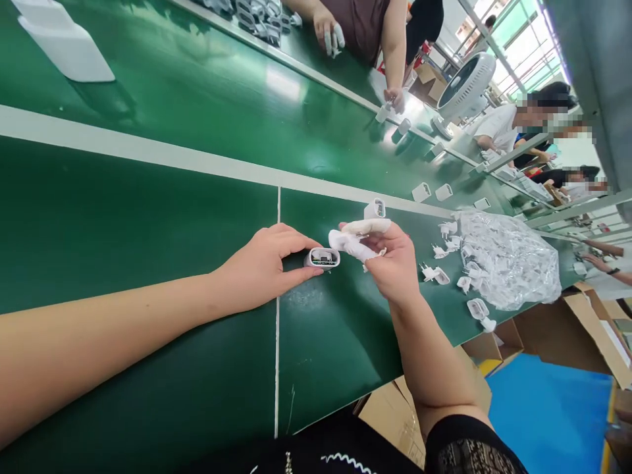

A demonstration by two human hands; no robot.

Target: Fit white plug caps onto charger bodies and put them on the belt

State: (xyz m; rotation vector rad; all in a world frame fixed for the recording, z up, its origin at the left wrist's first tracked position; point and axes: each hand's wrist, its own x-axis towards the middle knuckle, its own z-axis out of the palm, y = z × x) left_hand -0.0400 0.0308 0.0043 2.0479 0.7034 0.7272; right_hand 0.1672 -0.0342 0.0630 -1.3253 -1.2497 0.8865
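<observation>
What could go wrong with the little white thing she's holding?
1. The left hand pinches the open white charger shell only at one end, between thumb and fingertips, so it might slip or tip onto the green table.
2. The right hand wears loose-looking white finger covers close to the shell's open end; they could snag on it.
3. The small plug pieces lie scattered near the table's edge, beside the plastic bag; a bump of the arm might knock some off.

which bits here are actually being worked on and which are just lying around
In hand:
- white charger shell, gripped by the left hand
- small white part in the right hand

Lying about:
- bag of plug parts
- loose shells on the belt
- cardboard boxes
- fan
</observation>
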